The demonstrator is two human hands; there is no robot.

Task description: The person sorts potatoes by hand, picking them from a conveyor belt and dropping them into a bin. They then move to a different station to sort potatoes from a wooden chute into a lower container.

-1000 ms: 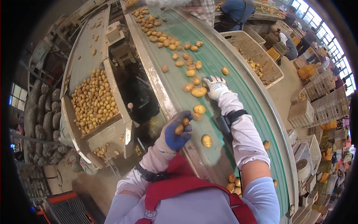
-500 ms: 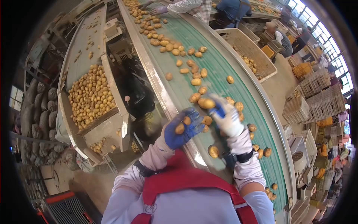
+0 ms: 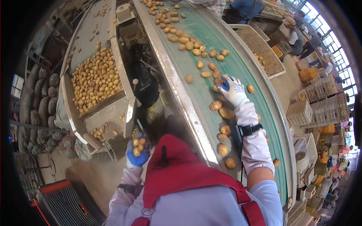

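Several small potatoes (image 3: pixel 138 145) sit in my left hand (image 3: pixel 138 154), gloved in blue and grey, held low beside the belt's near side. My right hand (image 3: pixel 232 90), in a white and blue glove, is over the green conveyor belt (image 3: pixel 241 81). Its fingers curl down onto potatoes in the middle of the belt; the fingertips are partly hidden, so its hold is unclear. Loose potatoes (image 3: pixel 226 113) lie just below that hand, and more potatoes (image 3: pixel 190 44) are spread farther up the belt.
Left of the belt, a chute (image 3: pixel 126 103) holds a heap of potatoes (image 3: pixel 97 79). A metal rail (image 3: pixel 188 109) edges the belt. Beyond the far rail stands a large crate (image 3: pixel 277 71) with potatoes inside. Other people (image 3: pixel 241 9) are at the top, with stacked crates (image 3: pixel 324 101) at right.
My left hand has moved down and left, off the belt's edge, with more potatoes visible in it. My right hand has shifted up the belt. The view has turned slightly.
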